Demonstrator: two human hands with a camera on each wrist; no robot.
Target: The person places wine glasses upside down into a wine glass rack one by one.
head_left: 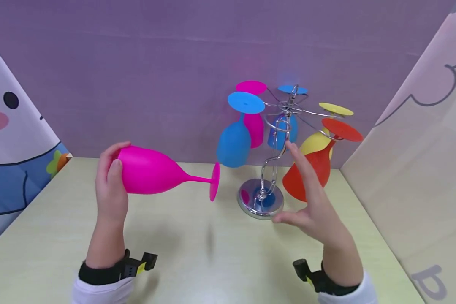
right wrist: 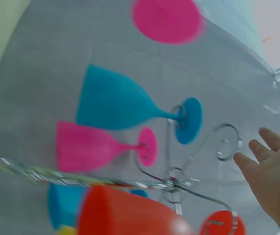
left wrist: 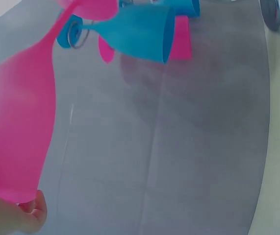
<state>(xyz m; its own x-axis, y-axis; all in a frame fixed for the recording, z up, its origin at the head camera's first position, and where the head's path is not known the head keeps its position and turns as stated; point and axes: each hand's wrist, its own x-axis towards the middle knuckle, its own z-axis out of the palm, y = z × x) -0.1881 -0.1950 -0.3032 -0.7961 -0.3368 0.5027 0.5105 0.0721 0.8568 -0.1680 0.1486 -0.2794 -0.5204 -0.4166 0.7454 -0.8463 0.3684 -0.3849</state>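
My left hand (head_left: pixel 112 192) grips a pink plastic goblet (head_left: pixel 152 171) around the rim end of its bowl, thumb on the near side. The goblet lies sideways above the table, its foot pointing right toward a chrome stemware rack (head_left: pixel 261 209). My right hand (head_left: pixel 315 202) is spread beside the rack, thumb and forefinger wide apart and nothing held. In the head view it overlaps a red goblet (head_left: pixel 294 185) hanging upside down. In the right wrist view, an unfilled wire ring (right wrist: pixel 230 142) of the rack is near the right fingertips.
Also hanging upside down on the rack are a front blue goblet (head_left: pixel 233 143), a pink goblet (head_left: pixel 254 131), a back blue goblet (head_left: pixel 293 131) and a yellow goblet (head_left: pixel 315 143). A purple backdrop (head_left: pixel 137 84) rises behind the pale table (head_left: pixel 182 261), with printed panels at both sides.
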